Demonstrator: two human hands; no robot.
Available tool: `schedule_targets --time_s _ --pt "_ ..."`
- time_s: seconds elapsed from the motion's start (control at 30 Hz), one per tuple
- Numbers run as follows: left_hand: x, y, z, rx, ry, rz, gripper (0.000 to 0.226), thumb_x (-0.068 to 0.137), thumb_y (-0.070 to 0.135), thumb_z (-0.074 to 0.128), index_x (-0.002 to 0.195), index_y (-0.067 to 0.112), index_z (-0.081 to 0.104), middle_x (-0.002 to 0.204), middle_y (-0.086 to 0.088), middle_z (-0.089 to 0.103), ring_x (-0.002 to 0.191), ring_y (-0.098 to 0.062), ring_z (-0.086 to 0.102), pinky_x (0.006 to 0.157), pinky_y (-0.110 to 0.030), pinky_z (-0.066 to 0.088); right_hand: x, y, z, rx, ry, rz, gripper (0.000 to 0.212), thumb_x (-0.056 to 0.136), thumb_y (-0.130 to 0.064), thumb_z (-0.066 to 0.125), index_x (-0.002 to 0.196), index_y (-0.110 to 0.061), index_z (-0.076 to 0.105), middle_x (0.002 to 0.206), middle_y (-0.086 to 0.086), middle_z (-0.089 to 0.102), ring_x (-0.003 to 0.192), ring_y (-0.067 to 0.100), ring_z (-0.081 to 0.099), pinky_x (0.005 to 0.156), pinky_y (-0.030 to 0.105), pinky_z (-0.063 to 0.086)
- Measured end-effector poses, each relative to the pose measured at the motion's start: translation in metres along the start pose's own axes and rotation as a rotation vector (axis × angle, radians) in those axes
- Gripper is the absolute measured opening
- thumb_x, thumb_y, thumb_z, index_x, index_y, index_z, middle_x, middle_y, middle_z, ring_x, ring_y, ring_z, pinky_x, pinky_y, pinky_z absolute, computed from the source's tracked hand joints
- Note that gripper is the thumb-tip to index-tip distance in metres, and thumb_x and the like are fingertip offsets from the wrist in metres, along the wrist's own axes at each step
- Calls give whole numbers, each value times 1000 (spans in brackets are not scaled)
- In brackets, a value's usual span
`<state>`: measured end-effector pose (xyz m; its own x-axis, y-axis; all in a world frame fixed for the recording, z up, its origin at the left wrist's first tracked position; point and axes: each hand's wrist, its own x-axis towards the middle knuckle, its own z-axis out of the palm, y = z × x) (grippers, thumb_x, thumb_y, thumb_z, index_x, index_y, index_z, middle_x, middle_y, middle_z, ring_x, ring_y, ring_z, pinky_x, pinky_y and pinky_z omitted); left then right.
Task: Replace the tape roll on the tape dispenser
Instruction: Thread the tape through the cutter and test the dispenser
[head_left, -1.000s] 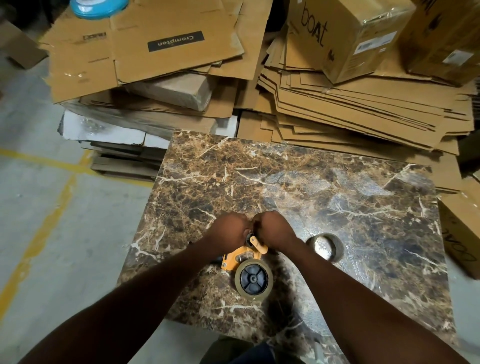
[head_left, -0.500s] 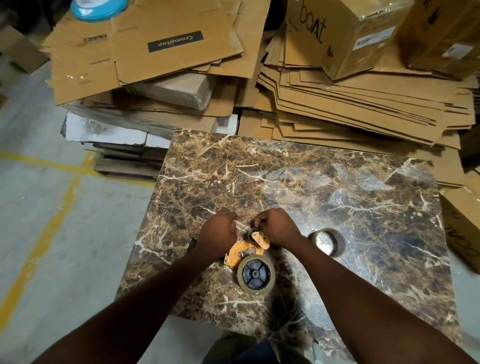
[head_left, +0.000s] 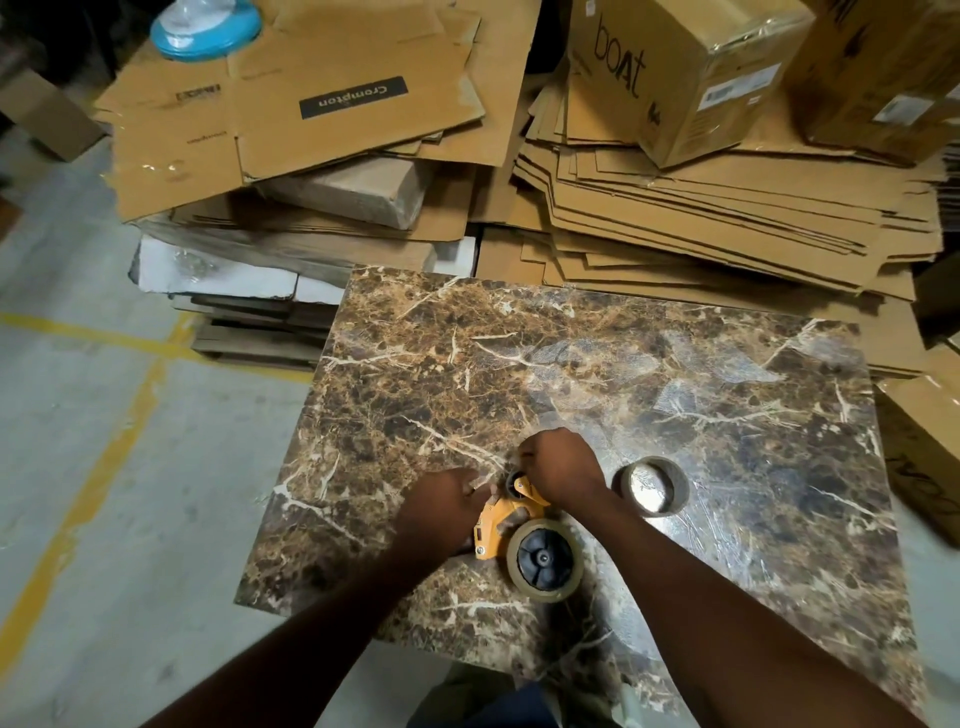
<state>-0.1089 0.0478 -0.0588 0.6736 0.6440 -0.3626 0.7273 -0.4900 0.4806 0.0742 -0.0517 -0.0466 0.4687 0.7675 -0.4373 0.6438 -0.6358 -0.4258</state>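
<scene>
Left hand (head_left: 441, 512) clamps the orange tape dispenser (head_left: 496, 525) body on the marble table (head_left: 727, 415). Roll (head_left: 544, 560) sits mounted at the near end, dispenser's long axis running away from the person. Right hand (head_left: 563, 465) pinches at the far end, probably tape; nearest the feed. Empty core (head_left: 655, 486) lies just right.

"Crompton" — flattened carton (head_left: 332, 98); "boat" — box (head_left: 675, 78)

both forearms reach forward, left hand (head_left: 440, 512) and right hand (head_left: 563, 462) curled close together, knuckles up.
</scene>
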Motion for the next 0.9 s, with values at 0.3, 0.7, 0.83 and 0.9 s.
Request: schedule_targets --time_s 0.3,0.7,0.83,0.9 --pt "-16 14 17 111 17 84 78 90 65 69 154 22 54 122 1 78 111 -24 73 87 -33 54 -8 17 2 96 36 8 22 90 -13 58 90 -17 79 80 10 75 70 27 68 64 38 59" --pt "-18 21 25 199 -4 145 64 98 48 64 153 23 45 117 -3 76 105 -31 73 83 -41 57 -16 21 10 275 106 82 23 96 -16 61 109 -21 80 106 5 78 78 18 70 65 23 50" --pt "-18 24 25 255 -45 235 51 101 41 60 150 35 46 114 -3 77 106 -33 72 83 -41 55 -18 22 12 295 115 84 22 94 -15 60 94 -19 82 91 7 78 76 22 70 61 22 39" --pt "-17 21 23 245 -76 242 51 103 42 58 152 37 48 120 -3 76 111 -33 71 89 -42 56 -19 23 11 287 112 89 22 94 -16 60 94 -19 81 91 8 78 74 21 67 60 23 37"
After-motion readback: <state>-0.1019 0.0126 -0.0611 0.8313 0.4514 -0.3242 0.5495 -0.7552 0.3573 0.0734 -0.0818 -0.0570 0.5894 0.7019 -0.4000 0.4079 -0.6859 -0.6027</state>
